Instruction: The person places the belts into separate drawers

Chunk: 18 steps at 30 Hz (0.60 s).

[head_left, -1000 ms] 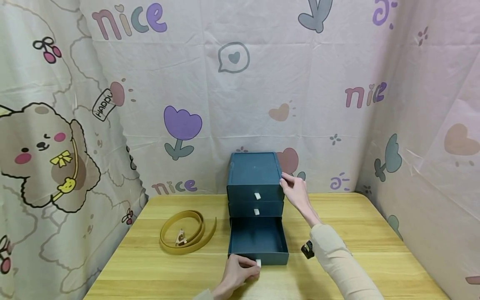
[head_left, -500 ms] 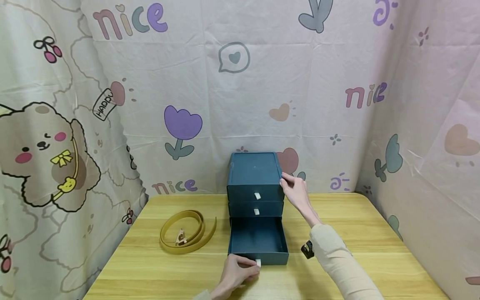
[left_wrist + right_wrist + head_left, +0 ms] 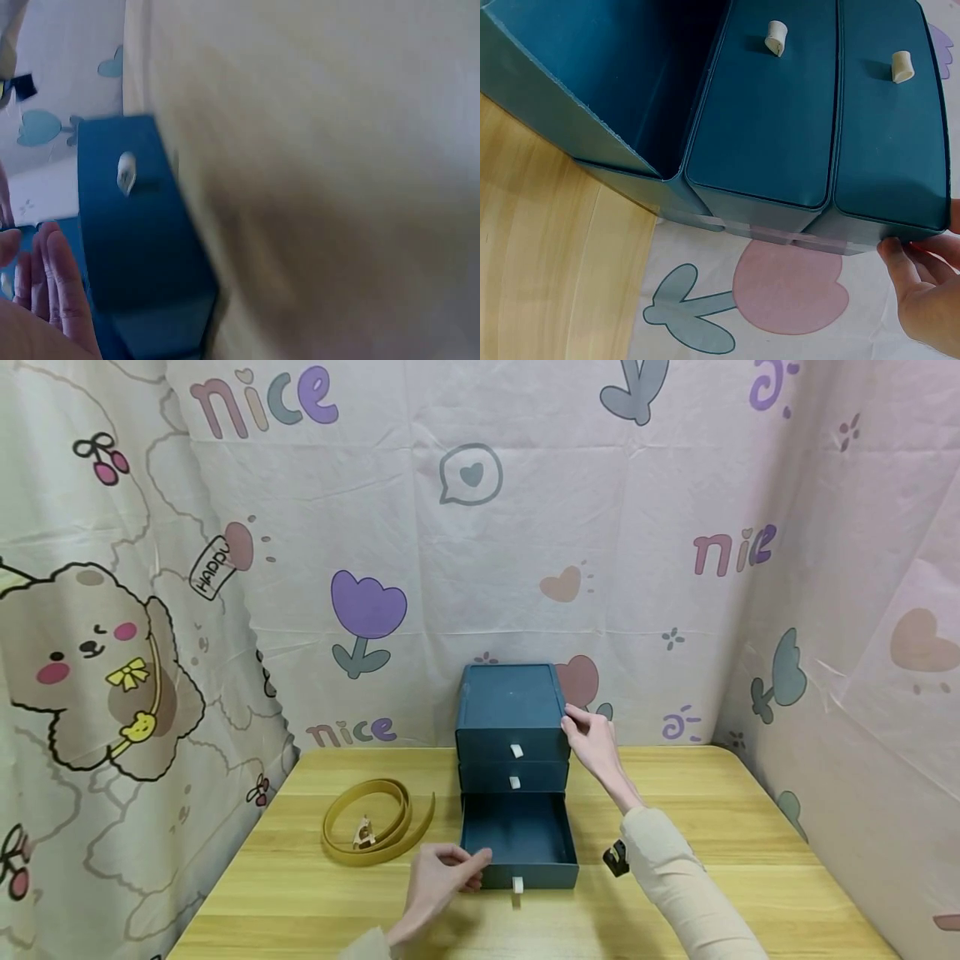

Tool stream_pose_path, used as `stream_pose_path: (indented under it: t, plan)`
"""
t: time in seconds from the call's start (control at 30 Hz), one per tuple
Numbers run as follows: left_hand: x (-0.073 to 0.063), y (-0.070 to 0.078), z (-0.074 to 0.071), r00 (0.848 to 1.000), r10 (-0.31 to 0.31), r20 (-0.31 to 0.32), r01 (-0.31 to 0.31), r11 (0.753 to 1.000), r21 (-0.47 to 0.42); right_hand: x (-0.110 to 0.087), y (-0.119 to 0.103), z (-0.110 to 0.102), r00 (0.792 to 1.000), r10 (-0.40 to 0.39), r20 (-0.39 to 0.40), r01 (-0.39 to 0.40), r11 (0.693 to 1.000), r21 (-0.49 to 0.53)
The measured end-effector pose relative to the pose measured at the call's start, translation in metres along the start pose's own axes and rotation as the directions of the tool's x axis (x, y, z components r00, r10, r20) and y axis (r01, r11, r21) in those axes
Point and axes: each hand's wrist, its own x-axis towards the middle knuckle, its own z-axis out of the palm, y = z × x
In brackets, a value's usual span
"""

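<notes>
A dark blue box of stacked drawers (image 3: 512,693) stands on the table, its bottom drawer (image 3: 540,877) pulled out with a bare inside. Each of the drawers has a small white pull tab (image 3: 517,885). My left hand (image 3: 438,878) hovers by the front left corner of the open drawer, thumb and fingers apart, holding nothing. In the left wrist view those fingers (image 3: 71,289) are extended beside the drawer's front. My right hand (image 3: 592,739) grips the box's upper right edge; in the right wrist view its thumb and fingers pinch the corner by the top drawer (image 3: 892,142).
A coiled yellow belt (image 3: 367,859) with a gold-coloured buckle (image 3: 363,835) lies left of the box on the wooden table (image 3: 712,802). Patterned curtains (image 3: 487,568) hang behind and on both sides. A small black device (image 3: 616,858) shows beside the right sleeve.
My left hand has let go of the bottom drawer's white tab and moved left and slightly up. The drawer stays out, and my right hand keeps its place on the box.
</notes>
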Motion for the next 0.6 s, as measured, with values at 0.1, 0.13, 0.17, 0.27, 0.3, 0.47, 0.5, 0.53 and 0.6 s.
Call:
stream_pose_path:
  t: [0.1, 0.13, 0.17, 0.27, 0.3, 0.47, 0.5, 0.53, 0.6]
  plan:
    - [0.010, 0.004, -0.014, 0.994, 0.060, -0.091, -0.055, 0.997, 0.055, 0.000, 0.000, 0.000, 1.000, -0.002, 0.005, 0.002, 1.000, -0.003]
    - [0.015, 0.003, -0.019, 0.988, 0.088, -0.127, -0.077, 0.994, 0.082, 0.000, 0.000, 0.000, 1.000, -0.002, 0.007, 0.002, 1.000, -0.004]
    - [0.019, 0.003, -0.024, 0.980, 0.118, -0.163, -0.100, 0.988, 0.114, 0.000, 0.000, 0.000, 1.000, -0.002, 0.008, 0.002, 1.000, -0.003]
    - [0.035, -0.005, -0.040, 0.936, 0.231, -0.265, -0.174, 0.959, 0.222, 0.000, 0.000, 0.000, 1.000, 0.000, 0.004, 0.000, 1.000, -0.001]
    - [0.040, -0.009, -0.044, 0.920, 0.260, -0.293, -0.187, 0.949, 0.253, 0.000, 0.000, 0.000, 1.000, 0.001, 0.001, -0.001, 1.000, 0.000]
    - [0.056, -0.034, -0.064, 0.876, 0.338, -0.344, -0.203, 0.906, 0.372, -0.001, 0.001, -0.001, 1.000, 0.006, 0.004, -0.006, 1.000, -0.001]
    - [0.057, -0.038, -0.067, 0.879, 0.337, -0.337, -0.194, 0.899, 0.392, -0.001, 0.001, -0.001, 1.000, 0.007, 0.006, -0.007, 1.000, 0.000]
    - [0.058, -0.042, -0.070, 0.884, 0.335, -0.326, -0.184, 0.891, 0.415, -0.001, 0.001, -0.001, 1.000, 0.006, 0.008, -0.006, 1.000, 0.000]
    - [0.060, -0.049, -0.074, 0.901, 0.314, -0.300, -0.150, 0.874, 0.463, -0.002, 0.000, -0.001, 1.000, 0.005, 0.008, -0.005, 1.000, 0.004]
